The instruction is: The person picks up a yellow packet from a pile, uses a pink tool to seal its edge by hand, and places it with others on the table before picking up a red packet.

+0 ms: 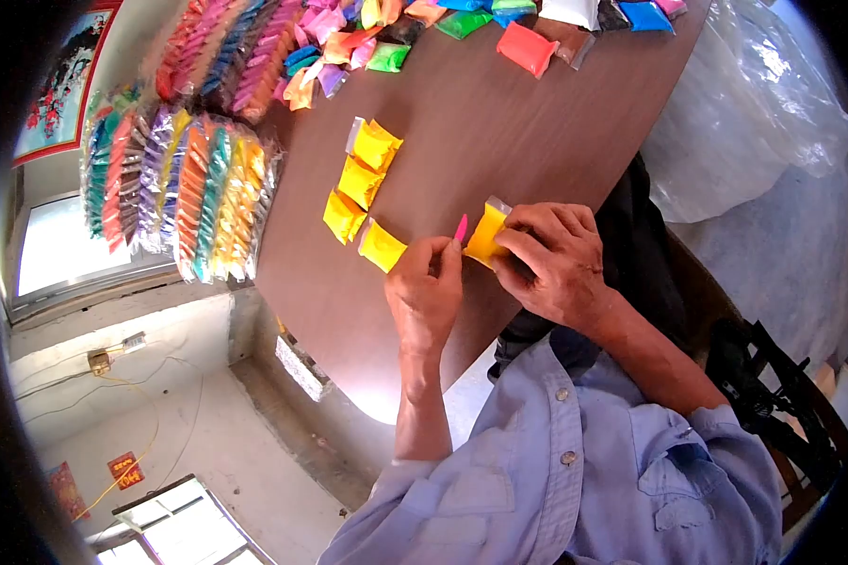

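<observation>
My right hand point(558, 259) grips a small yellow packet point(487, 233) with a clear end, held over the table near its front edge. My left hand point(426, 292) is closed in a pinch beside it, around a thin pink pointed piece point(461, 228) whose tip sticks up between the two hands. The lower part of that piece is hidden by my fingers. Just left of my left hand, another yellow packet point(382, 247) lies on the table. Beyond it, several more yellow packets form a slanting row, among them a nearer yellow packet point(345, 217).
Loose packets in many colours lie along the table's point(499, 132) far side, including a red packet point(526, 49). Large clear bags of coloured packets point(174, 193) stand at the left. A big clear plastic bag point(744, 104) is at the right, near a dark chair point(773, 405).
</observation>
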`<state>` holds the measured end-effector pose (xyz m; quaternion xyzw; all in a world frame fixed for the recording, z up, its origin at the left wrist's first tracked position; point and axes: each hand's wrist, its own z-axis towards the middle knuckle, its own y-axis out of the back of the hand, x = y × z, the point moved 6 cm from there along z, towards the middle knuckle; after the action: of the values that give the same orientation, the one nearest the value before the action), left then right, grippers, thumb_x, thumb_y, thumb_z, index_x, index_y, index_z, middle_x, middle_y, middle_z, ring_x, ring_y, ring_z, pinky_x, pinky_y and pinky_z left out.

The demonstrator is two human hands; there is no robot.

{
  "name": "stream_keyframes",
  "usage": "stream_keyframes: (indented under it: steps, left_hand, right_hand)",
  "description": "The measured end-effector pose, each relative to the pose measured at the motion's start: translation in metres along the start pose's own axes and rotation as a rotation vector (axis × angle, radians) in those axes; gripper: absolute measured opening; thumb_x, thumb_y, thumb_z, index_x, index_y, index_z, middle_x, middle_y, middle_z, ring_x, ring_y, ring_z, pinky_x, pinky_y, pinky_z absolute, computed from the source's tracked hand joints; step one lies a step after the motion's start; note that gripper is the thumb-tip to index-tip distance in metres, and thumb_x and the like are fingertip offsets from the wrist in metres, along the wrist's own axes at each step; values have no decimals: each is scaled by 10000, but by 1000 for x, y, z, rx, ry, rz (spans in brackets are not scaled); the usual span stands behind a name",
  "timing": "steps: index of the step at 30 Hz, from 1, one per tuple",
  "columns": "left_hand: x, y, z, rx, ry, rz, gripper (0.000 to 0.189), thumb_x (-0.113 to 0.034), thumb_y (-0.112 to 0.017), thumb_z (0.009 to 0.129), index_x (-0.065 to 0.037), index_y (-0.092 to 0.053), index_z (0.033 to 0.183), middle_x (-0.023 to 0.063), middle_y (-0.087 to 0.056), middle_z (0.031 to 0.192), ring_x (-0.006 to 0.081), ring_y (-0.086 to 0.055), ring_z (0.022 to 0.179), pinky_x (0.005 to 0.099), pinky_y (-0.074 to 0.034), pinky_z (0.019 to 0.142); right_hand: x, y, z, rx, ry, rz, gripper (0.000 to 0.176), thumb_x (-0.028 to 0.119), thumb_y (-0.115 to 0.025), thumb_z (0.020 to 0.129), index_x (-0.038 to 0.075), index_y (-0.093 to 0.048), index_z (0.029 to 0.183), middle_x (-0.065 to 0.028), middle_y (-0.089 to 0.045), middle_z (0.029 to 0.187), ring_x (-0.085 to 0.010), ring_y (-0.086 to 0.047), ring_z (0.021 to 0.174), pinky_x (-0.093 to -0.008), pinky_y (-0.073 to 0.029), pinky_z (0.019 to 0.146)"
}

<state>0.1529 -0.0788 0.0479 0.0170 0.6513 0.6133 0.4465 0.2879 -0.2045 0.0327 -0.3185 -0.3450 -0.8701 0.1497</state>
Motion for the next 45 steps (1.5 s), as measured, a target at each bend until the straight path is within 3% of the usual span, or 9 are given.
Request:
stream_keyframes:
  steps: [5, 8, 15, 17, 20, 27, 29, 38, 45]
  left_hand:
    - [-3, 4, -8, -34, 147, -123, 149, -135, -740, 944, 12, -724, 959, 54, -706, 783, 105, -631, 715, 274, -531, 677]
    - [-8, 0, -13, -20, 128, -144, 123, -108, -746, 927, 13, -730, 943, 117, -733, 823, 168, -695, 727, 298, -553, 674]
    - [-17, -3, -15, -41, 92, -179, 122, -107, -754, 928, 6, -737, 971, 121, -736, 839, 168, -699, 744, 303, -558, 684]
    - [-25, -4, -13, -35, 6, -170, 116, -105, -757, 923, 2, -733, 959, 135, -732, 845, 205, -706, 729, 319, -559, 677]
    - [-23, -13, -8, -35, -96, -122, 113, -103, -749, 922, -2, -743, 971, 121, -733, 851, 179, -687, 759, 310, -544, 688]
    - [-20, -19, 21, -43, -88, -96, 119, -98, -732, 930, 8, -733, 984, 140, -740, 872, 201, -702, 757, 324, -555, 686]
    - [-16, -17, 28, -80, -47, -59, 91, -83, -739, 906, -2, -724, 945, 163, -722, 850, 287, -714, 738, 356, -561, 672]
    - [-47, -11, 17, 82, -256, -147, 101, -30, -752, 883, 19, -727, 967, 141, -721, 869, 250, -694, 749, 319, -547, 684]
    - [-58, -15, 38, 64, -392, 0, 78, -15, -737, 872, 13, -723, 943, 157, -706, 861, 279, -701, 751, 350, -555, 683]
  right_hand:
    - [-5, -2, -5, -2, 20, -38, 329, 128, -863, 735, 107, -691, 1015, -57, -648, 1110, -255, -637, 1036, -430, -450, 894]
    - [-12, -4, -8, -8, 26, -54, 317, 112, -849, 761, 99, -696, 1038, -65, -643, 1133, -260, -627, 1056, -434, -454, 904]
    - [-3, 3, -2, 44, 8, -38, 266, 130, -821, 813, 120, -712, 1055, -50, -640, 1159, -239, -632, 1039, -433, -451, 920]
    - [-5, 1, -4, 38, 26, -59, 265, 125, -820, 811, 124, -716, 1055, -42, -642, 1158, -228, -638, 1035, -427, -451, 922]
    - [-7, 2, -3, 34, 56, -78, 262, 117, -813, 810, 126, -722, 1056, -32, -643, 1155, -208, -648, 1034, -413, -453, 921]
    - [-10, 0, -7, 14, 73, -59, 242, 100, -776, 819, 120, -741, 1058, -34, -648, 1157, -197, -662, 1040, -391, -466, 913]
    - [-10, 1, -6, 19, 71, -55, 243, 95, -772, 819, 118, -744, 1060, -36, -650, 1160, -199, -663, 1045, -391, -467, 915]
    - [-17, 1, -13, -15, 82, 4, 250, 75, -760, 829, 110, -748, 1075, -42, -681, 1165, -209, -668, 1052, -389, -472, 924]
    - [-20, 0, -13, -20, 96, 15, 247, 93, -775, 836, 124, -750, 1079, -37, -691, 1166, -214, -678, 1044, -382, -487, 919]
